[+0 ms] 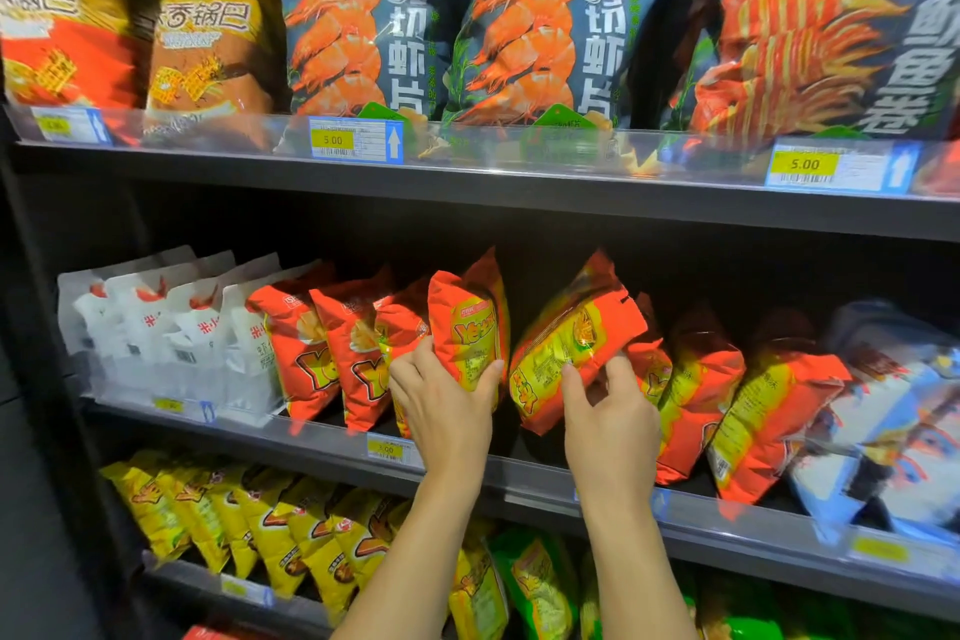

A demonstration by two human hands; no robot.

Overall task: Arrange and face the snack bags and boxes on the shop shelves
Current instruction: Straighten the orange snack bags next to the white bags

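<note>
On the middle shelf (524, 479), left fingers (411, 368) grasp 1 bag (470, 322), right fingers (574, 384) another bag (569, 335).

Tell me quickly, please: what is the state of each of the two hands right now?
Left hand: grips the upright red bag.
Right hand: grips the tilted red bag beside it.

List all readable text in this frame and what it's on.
"刀切虾片": two shrimp bags, top shelf.
"香锅巴": brown bag.
"锅巴": yellow bag, far left.
"鱼卷", rest smeared: large bag, right.
"5.00": two price tags.
Too blurred: upright red bag, tilted red bag, middle-shelf tag, small print.
</note>
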